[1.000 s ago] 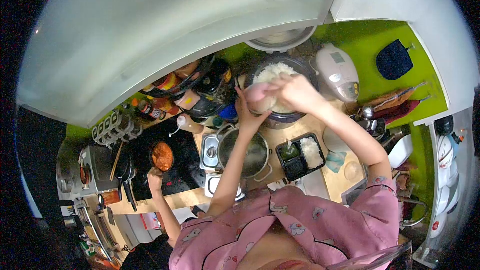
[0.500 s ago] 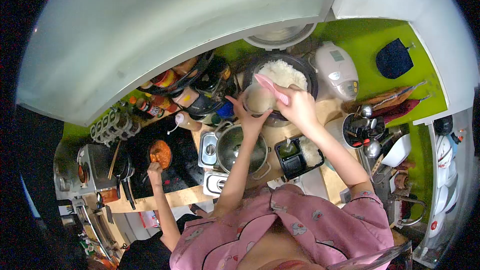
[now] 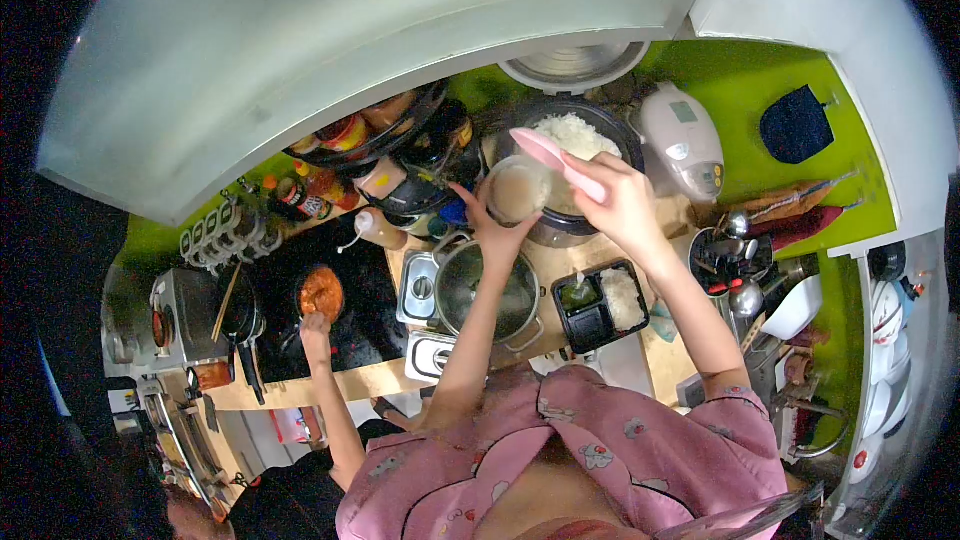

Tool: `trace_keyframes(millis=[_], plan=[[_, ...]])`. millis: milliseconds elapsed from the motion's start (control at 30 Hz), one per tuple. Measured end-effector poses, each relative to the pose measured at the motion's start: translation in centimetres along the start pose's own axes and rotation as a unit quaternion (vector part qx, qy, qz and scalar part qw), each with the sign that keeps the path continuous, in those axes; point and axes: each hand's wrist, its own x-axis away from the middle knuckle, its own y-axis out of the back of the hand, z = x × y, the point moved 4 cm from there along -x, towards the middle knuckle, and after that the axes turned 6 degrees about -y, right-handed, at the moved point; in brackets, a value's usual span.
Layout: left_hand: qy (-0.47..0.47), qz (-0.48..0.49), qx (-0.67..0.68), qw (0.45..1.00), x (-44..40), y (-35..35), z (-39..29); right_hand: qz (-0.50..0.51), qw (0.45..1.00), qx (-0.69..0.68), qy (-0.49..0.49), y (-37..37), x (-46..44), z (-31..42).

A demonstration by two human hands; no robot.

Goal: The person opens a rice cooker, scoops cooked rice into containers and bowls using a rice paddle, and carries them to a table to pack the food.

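My left hand grips a small round bowl with something whitish inside, held in front of the rice cooker. Over the bowl's right side, my right hand is closed on the handle of a pink rice paddle, its blade pointing up and left. Behind both lies white rice in the open rice cooker. Below my hands stands a black compartment tray with rice in its right section and something green in the upper left one. A steel pot sits beneath my left forearm.
At the left, another person's hand is at a pan of red-orange food on the black cooktop. A white electric kettle-like appliance stands right of the cooker. Utensils fill a holder; a cabinet overhangs the counter.
The bowl and paddle have shifted slightly within the view, and the paddle blade lies a little lower over the bowl. The other person's hand has moved up closer to the pan.
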Motion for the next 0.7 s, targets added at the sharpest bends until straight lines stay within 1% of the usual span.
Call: trace_keyframes(millis=[33,100,133,233,367,467,567,600,667,700], plan=[[0.007,0.003,-0.001,1.0,0.0,-0.1,0.1,0.031,0.999,0.024,0.017,-0.3,0.2,0.0],[-0.024,0.011,-0.022,0.999,-0.3,-0.2,0.0,0.09,0.992,0.073,0.049,-1.3,0.9,-0.3],[-0.039,0.016,-0.032,0.999,-0.4,-0.3,-0.1,0.091,0.987,0.124,0.051,-2.3,1.3,-0.5],[-0.042,0.029,-0.066,0.997,-0.4,-1.0,-1.0,0.071,0.985,0.148,0.062,-4.7,1.1,-1.5],[-0.031,0.03,-0.066,0.997,-1.1,-0.9,-0.9,0.046,0.988,0.121,0.085,-5.0,0.5,-1.9],[-0.038,0.035,-0.054,0.997,-1.2,-0.5,-0.4,0.008,0.992,0.097,0.08,-3.2,0.6,-0.9],[-0.038,0.027,-0.033,0.998,-0.9,-0.4,-0.5,0.065,0.994,0.075,0.039,-1.3,0.6,0.6],[-0.04,0.026,-0.03,0.998,-0.8,-0.4,-0.6,0.086,0.991,0.086,0.059,-1.7,0.9,0.8],[-0.05,0.023,-0.028,0.998,-0.9,-0.5,-1.0,0.102,0.987,0.111,0.054,-3.2,1.0,0.2],[-0.033,0.024,-0.037,0.998,-0.9,-0.6,-0.8,0.109,0.985,0.125,0.051,-3.9,0.9,-0.2]])
